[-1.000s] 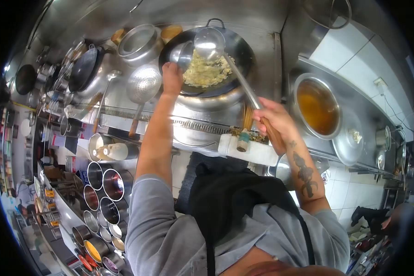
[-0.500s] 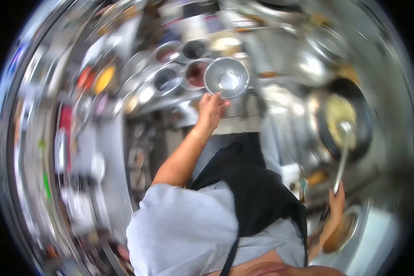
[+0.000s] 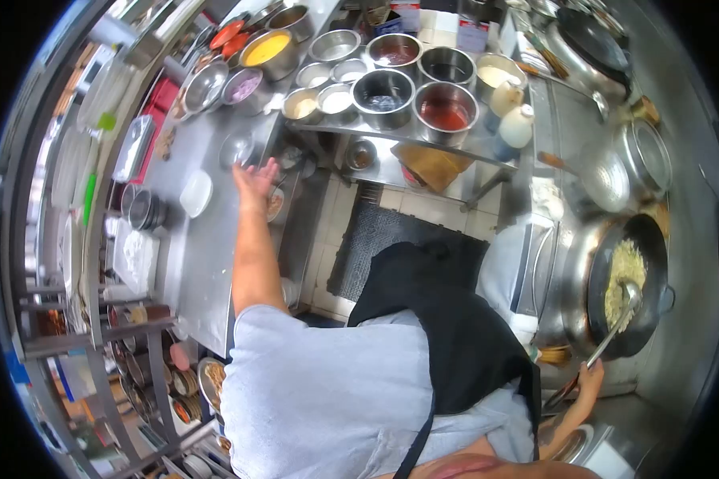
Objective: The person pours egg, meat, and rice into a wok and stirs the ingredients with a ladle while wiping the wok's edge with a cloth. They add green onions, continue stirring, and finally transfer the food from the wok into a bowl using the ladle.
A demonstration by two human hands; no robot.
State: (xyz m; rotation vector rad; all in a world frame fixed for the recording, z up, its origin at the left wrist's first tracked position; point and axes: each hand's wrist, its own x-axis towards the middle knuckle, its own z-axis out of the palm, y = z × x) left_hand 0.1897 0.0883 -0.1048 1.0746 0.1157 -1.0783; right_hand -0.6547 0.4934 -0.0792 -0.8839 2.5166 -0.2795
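Observation:
On the left, my left hand [image 3: 256, 182] is stretched out over the steel counter with its fingers apart. Just beyond its fingertips sits a small metal bowl [image 3: 237, 148]. Low on the right, my right hand [image 3: 589, 377] is closed round the long handle of a ladle [image 3: 609, 337]. The ladle's head rests in a dark wok [image 3: 645, 339], against pale yellow, crumbly food [image 3: 625, 275] that looks like fried rice. A white dish [image 3: 196, 193] lies on the counter near my left hand.
Metal pots of sauces, including a red one [image 3: 445, 112] and a yellow one [image 3: 268, 52], crowd the far table. Two squeeze bottles [image 3: 515, 128] stand at its right end. A perforated skimmer [image 3: 605, 180] lies beyond the wok. Shelves [image 3: 96, 239] line the left side.
My left hand has swung left from the sauce pots to the counter and let go of the metal bowl. My right hand still holds the ladle in the wok. The view has turned and sharpened.

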